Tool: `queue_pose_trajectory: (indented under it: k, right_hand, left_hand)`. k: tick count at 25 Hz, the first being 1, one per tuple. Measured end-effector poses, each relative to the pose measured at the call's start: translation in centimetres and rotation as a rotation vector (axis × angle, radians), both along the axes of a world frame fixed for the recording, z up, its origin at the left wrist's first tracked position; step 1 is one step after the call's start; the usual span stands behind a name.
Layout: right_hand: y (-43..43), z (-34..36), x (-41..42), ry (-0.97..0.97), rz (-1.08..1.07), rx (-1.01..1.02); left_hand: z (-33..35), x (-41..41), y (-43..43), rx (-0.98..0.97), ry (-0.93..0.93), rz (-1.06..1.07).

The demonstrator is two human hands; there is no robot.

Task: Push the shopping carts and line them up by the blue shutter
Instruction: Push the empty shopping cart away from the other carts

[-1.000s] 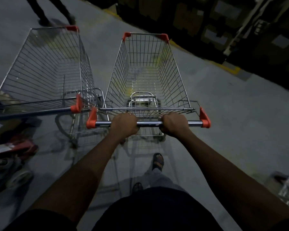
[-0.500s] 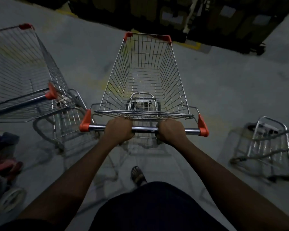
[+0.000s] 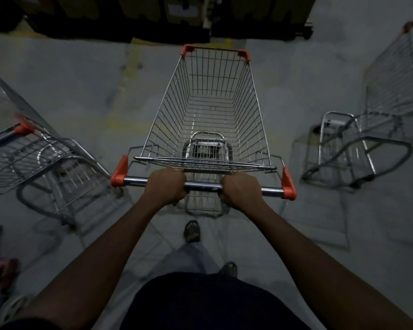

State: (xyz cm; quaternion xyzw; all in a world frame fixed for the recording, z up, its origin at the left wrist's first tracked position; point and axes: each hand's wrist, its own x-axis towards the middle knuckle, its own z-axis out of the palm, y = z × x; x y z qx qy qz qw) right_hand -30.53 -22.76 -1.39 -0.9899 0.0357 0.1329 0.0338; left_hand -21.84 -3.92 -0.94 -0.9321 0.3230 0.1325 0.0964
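In the head view, the left hand (image 3: 166, 186) and right hand (image 3: 240, 190) are both gripping the handle bar (image 3: 202, 185) of the middle cart (image 3: 215, 103), which is standing between the left cart (image 3: 34, 158) and the right cart (image 3: 391, 91); no blue shutter is showing; a crooked push is risking clipping either neighbour, or nosing into the dark racks (image 3: 153, 15) ahead.

The picture is dim and grey. The middle cart (image 3: 215, 110) is fairly sharp, with a glint on its handle bar (image 3: 203, 185). On either side of it the left cart (image 3: 34, 158) and right cart (image 3: 391, 91) are smeared and curved.
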Motion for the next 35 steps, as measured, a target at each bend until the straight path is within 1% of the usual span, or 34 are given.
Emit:
queue_pose_trajectory:
  k: [4, 7, 9, 12, 17, 21, 27, 35]
  right_hand:
    - [0.4, 0.1, -6.3, 0.003, -0.113, -0.013]
    - [1.6, 0.2, -10.0, 0.021, -0.243, -0.019]
    - [2.6, 0.7, -12.4, 0.050, -0.338, -0.007]
    - [4.8, 1.1, -16.5, 0.082, -0.487, 0.006]
    - [9.0, 1.2, -23.9, 0.062, -0.710, -0.001]
    - [11.7, 1.4, -29.6, 0.051, -0.890, 0.034]
    - [12.9, 0.9, -38.7, 0.046, -1.074, 0.012]
    - [10.4, 1.4, -53.2, 0.007, -1.221, -0.001]
  left_hand:
    - [0.3, -4.3, -0.7, -0.003, 0.020, -0.109]
    - [0.5, -6.5, -0.8, -0.015, 0.006, -0.210]
    - [0.7, -8.0, -0.6, -0.043, 0.037, -0.270]
    - [0.7, -10.5, -0.1, -0.062, 0.060, -0.399]
    - [0.2, -15.3, 0.8, -0.073, 0.038, -0.646]
    - [0.5, -19.3, 0.2, -0.081, 0.073, -0.796]
    - [0.4, -27.2, -3.0, -0.055, 0.052, -1.020]
    - [0.4, -41.0, -10.6, -0.047, 0.008, -1.235]
